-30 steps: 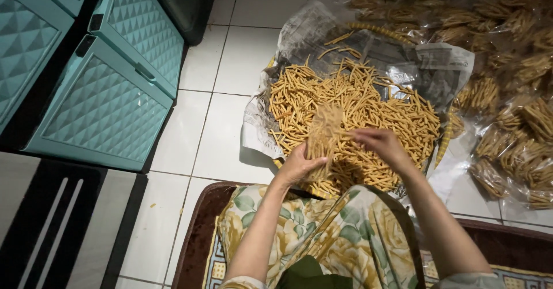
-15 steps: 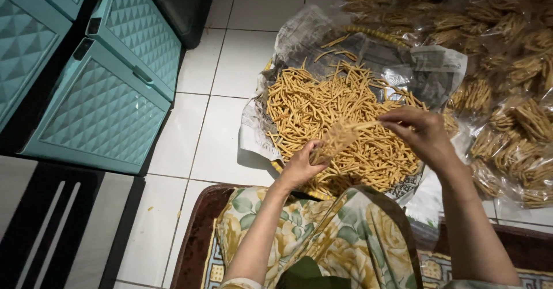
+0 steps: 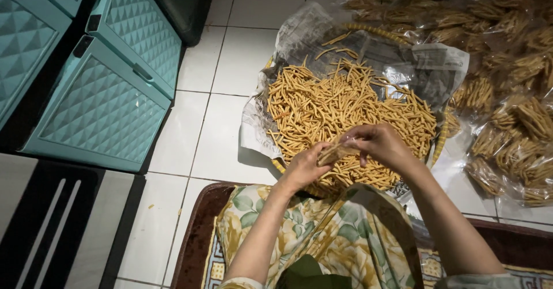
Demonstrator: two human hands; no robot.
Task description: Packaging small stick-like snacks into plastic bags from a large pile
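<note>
- Currently, two hands are seen, both raised just above one round tray [image 3: 275, 163] that rests on the tiled floor [image 3: 219, 122].
- One small clear bag [image 3: 336, 150], partly filled with fried snack sticks, is held between the hands, over the near edge of the tray.
- The left hand [image 3: 304, 168] is closed on the lower left end of the bag, fingers curled around it.
- The right hand [image 3: 380, 144] is closed on the upper right end of the bag, pinched by fingertips and thumb.
- One loose heap of snack sticks [image 3: 340, 107] is spread across the tray; the sticks are too many to be counted.
- The tray is lined with crumpled newspaper [image 3: 322, 38], which projects past the far rim.
- Filled bags [image 3: 518, 133] of the same sticks are piled on the floor to the right of the tray; an exact count cannot be made, but well over ten are visible.
- Two teal drawer fronts [image 3: 103, 107] of a plastic cabinet are seen to the left, well apart from the tray.
- One floral garment [image 3: 322, 243] covers the lap below the hands, over a brown-edged mat [image 3: 196, 231].
</note>
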